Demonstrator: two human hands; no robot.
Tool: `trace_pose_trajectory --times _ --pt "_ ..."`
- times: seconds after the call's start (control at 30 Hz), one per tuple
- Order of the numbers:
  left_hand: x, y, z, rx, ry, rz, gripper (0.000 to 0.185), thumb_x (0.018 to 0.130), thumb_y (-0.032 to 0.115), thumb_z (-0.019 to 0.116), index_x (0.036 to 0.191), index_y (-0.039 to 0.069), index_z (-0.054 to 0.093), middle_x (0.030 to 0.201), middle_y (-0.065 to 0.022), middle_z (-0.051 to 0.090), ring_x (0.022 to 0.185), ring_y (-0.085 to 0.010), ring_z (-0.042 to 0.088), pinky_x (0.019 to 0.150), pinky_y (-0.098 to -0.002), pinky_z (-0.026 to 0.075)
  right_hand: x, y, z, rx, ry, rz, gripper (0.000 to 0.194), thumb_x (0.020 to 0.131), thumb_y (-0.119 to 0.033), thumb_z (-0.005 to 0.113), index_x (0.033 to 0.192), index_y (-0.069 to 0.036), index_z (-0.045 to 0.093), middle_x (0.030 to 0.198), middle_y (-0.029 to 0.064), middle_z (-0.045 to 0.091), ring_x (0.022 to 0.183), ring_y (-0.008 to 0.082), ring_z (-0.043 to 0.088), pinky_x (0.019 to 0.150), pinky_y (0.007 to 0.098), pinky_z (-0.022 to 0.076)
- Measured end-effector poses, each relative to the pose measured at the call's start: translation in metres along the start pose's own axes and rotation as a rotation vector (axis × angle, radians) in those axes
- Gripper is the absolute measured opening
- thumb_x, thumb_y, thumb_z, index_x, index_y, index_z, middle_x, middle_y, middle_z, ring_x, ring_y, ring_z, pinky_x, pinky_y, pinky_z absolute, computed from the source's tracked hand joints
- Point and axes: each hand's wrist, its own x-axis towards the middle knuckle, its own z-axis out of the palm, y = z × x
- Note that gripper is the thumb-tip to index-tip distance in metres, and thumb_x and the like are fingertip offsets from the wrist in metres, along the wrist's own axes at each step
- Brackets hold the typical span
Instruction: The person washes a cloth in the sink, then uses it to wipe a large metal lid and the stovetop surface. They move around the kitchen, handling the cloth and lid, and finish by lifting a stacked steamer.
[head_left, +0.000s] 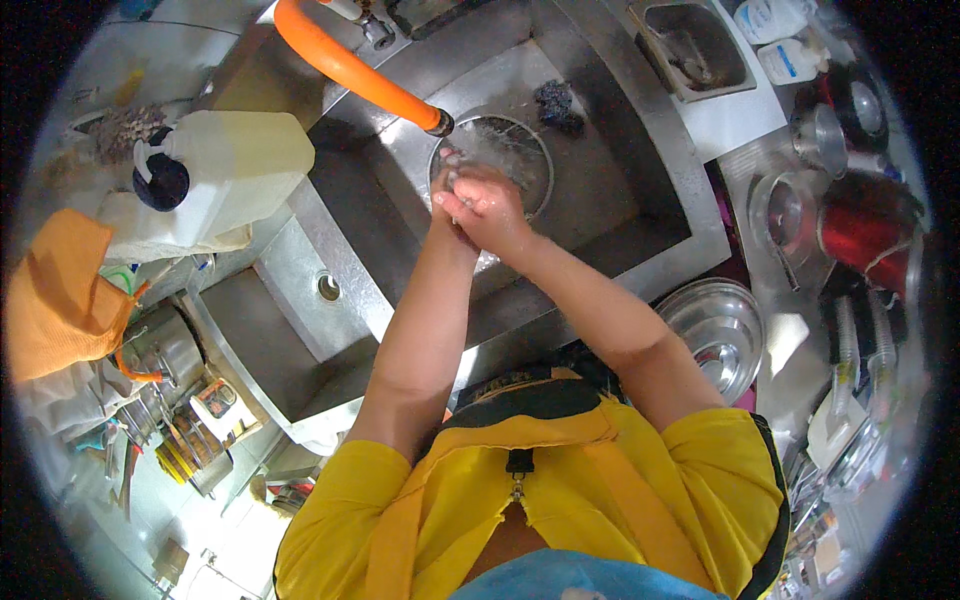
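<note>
My left hand (450, 191) and my right hand (491, 206) are pressed together in the large stainless steel sink (592, 270), below the black-tipped end of an orange hose faucet (360, 64). They look wet. My right hand's fingers curl over my left hand, which is partly hidden, and no object shows between them. Under and behind them is a round wire-rimmed strainer or basket (550, 176) with splashing water. A dark scouring pad (556, 105) lies on the sink floor beyond it.
A large jug of pale yellow liquid (240, 161) stands left, near a smaller sink basin (300, 337) and an orange cloth (60, 292). At right are a metal tray (694, 52), a round steel lid or bowl (712, 337), white bottles (787, 61) and a red metallic pot (866, 225).
</note>
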Motion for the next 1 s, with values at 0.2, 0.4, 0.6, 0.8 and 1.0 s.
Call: trace_pose_trajectory --times 0.2,0.4,0.6,0.8,1.0 --pt "0.010 -0.005 0.012 0.129 0.106 0.213 0.034 0.099 0.031 0.033 0.107 0.006 0.055 0.100 -0.0105 0.061 0.090 -0.0266 0.061 0.080 -0.0428 0.051 0.036 0.033 0.019 0.167 -0.061 0.469 0.034 0.077 -0.035 0.069 0.066 -0.005 0.057 0.070 0.0150 0.059 0.068 0.0332 0.059 0.068 0.0418 0.0472" --pt "0.006 0.013 0.031 0.040 0.153 0.192 0.052 0.099 0.048 0.026 0.129 0.009 0.043 0.127 -0.0124 0.051 0.118 -0.0303 0.050 0.099 -0.0508 0.040 0.059 0.067 0.012 0.344 0.014 0.563 0.023 0.084 -0.025 0.065 0.086 -0.002 0.065 0.077 0.0062 0.063 0.072 0.0169 0.056 0.067 0.0308 0.0455" --pt "0.004 -0.001 0.011 -0.026 -0.324 0.025 0.056 0.099 0.051 0.024 0.125 0.006 0.046 0.122 -0.0164 0.051 0.111 -0.0281 0.052 0.092 -0.0472 0.043 0.031 0.055 -0.031 0.262 -0.202 0.091 0.027 0.072 -0.020 0.073 0.083 -0.001 0.058 0.111 0.0138 0.057 0.102 0.0300 0.055 0.086 0.0369 0.0460" --pt "0.024 -0.002 0.005 0.149 -0.098 0.035 0.034 0.098 0.035 0.043 0.111 0.006 0.053 0.100 -0.0071 0.060 0.092 -0.0228 0.060 0.077 -0.0353 0.050 0.032 0.012 -0.073 0.144 -0.325 -0.096 0.022 0.076 -0.008 0.068 0.095 -0.001 0.059 0.110 0.0137 0.056 0.096 0.0254 0.057 0.083 0.0322 0.0449" --pt "0.006 0.005 0.014 -0.020 -0.192 -0.219 0.035 0.087 0.034 0.064 0.109 0.009 0.054 0.095 -0.0045 0.060 0.083 -0.0218 0.056 0.072 -0.0416 0.048 0.082 0.045 -0.063 0.011 -0.244 0.089 0.021 0.080 -0.020 0.065 0.093 -0.003 0.060 0.100 0.0149 0.061 0.091 0.0299 0.060 0.078 0.0362 0.0471"
